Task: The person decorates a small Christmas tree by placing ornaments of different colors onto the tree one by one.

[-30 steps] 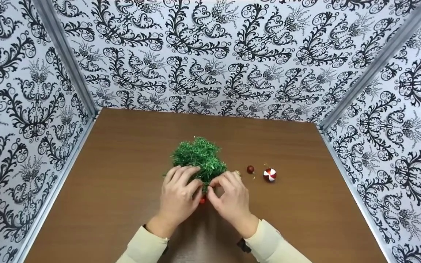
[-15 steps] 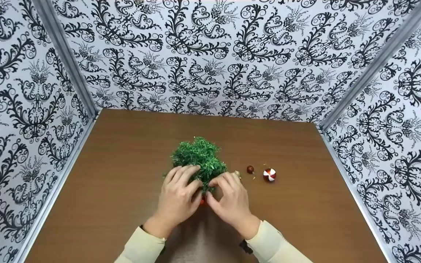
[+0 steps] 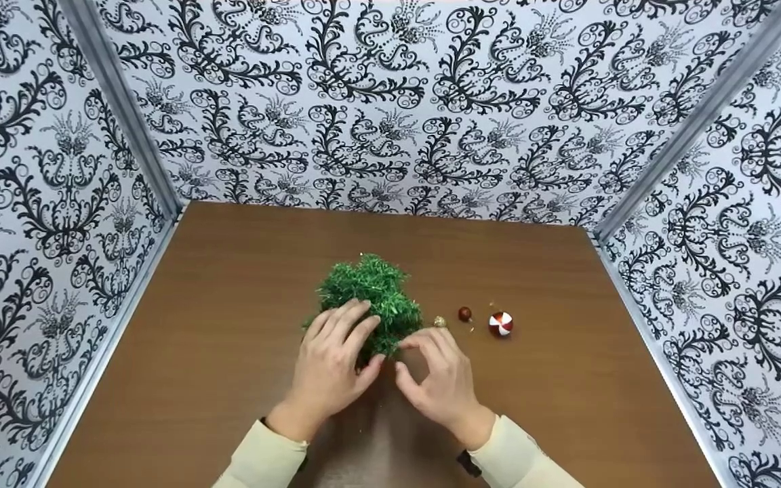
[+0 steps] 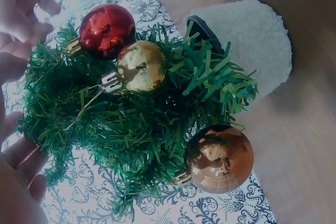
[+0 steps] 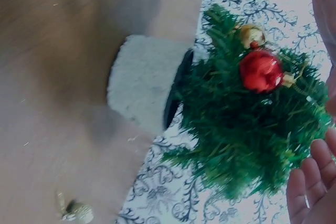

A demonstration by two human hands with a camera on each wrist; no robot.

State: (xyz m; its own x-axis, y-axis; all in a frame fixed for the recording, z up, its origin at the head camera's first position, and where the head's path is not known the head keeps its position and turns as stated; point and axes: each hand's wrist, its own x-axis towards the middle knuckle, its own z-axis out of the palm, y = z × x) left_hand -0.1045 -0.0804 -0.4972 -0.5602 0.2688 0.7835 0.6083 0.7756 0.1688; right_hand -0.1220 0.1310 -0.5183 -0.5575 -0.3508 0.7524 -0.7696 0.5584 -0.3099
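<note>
A small artificial Christmas tree (image 3: 367,285) stands mid-table in a white fuzzy pot (image 5: 147,80). In the left wrist view a red bauble (image 4: 107,31), a shiny gold bauble (image 4: 142,66) and a copper bauble (image 4: 220,158) hang among its branches. My left hand (image 3: 336,356) lies against the tree's near left side, fingers spread and slightly bent over the greenery. At the near right side, my right hand (image 3: 441,376) has its thumb and index finger apart, the fingertips close by the branches, holding nothing visible. Whether those fingertips touch the tree is unclear.
Right of the tree lie a small gold glitter bauble (image 3: 439,321), a dark red bauble (image 3: 465,314) and a red-and-white striped bauble (image 3: 500,324). Patterned walls (image 3: 377,135) enclose the brown table (image 3: 228,271) at the back and both sides.
My right hand has drawn back rightward from the tree, its thumb and index finger parting. My left thumb has shifted outward. The red spot seen between my hands earlier no longer shows in the head view.
</note>
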